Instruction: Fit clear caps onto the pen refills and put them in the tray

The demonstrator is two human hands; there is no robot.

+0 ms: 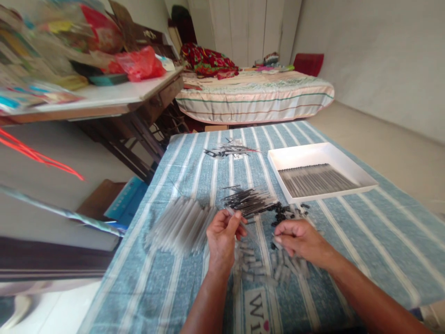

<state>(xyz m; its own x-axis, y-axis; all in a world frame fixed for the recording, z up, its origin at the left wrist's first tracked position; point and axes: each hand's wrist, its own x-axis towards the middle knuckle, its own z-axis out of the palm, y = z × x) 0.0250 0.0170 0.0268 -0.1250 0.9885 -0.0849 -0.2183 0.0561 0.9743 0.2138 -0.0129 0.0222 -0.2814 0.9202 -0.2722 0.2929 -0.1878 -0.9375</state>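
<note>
My left hand [222, 239] is closed on a thin translucent pen barrel [247, 227], which slants down to the right from the fingers. Opposite it, my right hand [304, 242] pinches something small; the fingertips hide most of it, so I cannot make out its kind. Small black plugs [279, 212] lie heaped just beyond the right fingers. Dark pen refills [248, 200] are piled past the left hand. To its left sits a stack of frosted pen barrels [182, 225]. Short translucent caps [255, 266] are scattered below and between both hands.
A white box [297, 155] at the right holds a row of pens [313, 180]. More thin dark parts [232, 149] lie at the far end of the striped cloth [156, 287]. A cluttered desk [128, 99] stands left, a bed [257, 99] behind.
</note>
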